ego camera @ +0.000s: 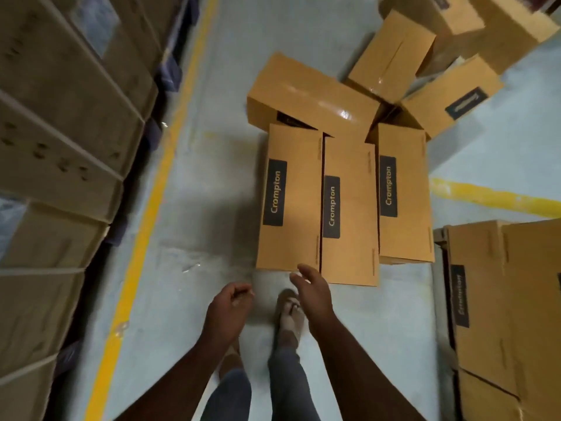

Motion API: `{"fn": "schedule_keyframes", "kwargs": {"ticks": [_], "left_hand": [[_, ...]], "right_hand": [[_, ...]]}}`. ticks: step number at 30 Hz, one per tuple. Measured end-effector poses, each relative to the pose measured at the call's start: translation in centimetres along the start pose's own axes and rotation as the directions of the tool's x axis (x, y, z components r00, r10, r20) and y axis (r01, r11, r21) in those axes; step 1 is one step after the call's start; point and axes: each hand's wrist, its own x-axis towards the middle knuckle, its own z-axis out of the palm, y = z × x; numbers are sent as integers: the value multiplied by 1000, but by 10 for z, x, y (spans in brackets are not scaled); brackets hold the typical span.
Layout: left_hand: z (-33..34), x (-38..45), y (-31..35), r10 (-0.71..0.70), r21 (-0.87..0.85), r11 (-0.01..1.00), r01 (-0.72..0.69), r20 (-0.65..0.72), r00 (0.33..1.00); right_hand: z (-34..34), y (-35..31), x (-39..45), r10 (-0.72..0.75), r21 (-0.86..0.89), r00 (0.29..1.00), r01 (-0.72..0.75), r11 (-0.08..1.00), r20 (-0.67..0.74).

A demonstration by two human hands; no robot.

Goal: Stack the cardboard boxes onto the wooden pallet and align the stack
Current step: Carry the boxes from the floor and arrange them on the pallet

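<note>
Three long brown cardboard boxes with black labels lie side by side on the floor ahead: a left box (290,199), a middle box (349,214) and a right box (403,192). Behind them a larger box (309,95) lies crosswise, with more boxes (391,53) tumbled beyond. My right hand (311,294) hovers with relaxed fingers just short of the left box's near end, holding nothing. To its left, my left hand (230,305) hangs loosely curled and empty above the floor. At the right edge stands a stack of boxes (498,299); a pallet under it cannot be made out.
Strapped cartons (60,141) are stacked high along the left. A yellow floor line (145,226) runs beside them, and another yellow line (485,196) lies at the right. My feet (290,314) stand on the grey floor just before the boxes.
</note>
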Motion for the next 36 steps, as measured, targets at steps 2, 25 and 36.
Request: {"fn": "schedule_keyframes", "kwargs": {"ticks": [2, 25, 36], "left_hand": [[14, 43, -15, -18, 15, 1000, 18, -9, 1000], [62, 193, -43, -272, 203, 942, 268, -10, 962], [-7, 294, -37, 44, 718, 690, 90, -166, 985]], "right_hand": [[12, 12, 55, 36, -86, 996, -43, 995, -86], [76, 64, 153, -108, -138, 993, 113, 984, 43], [125, 30, 243, 180, 355, 944, -275, 893, 278]]}}
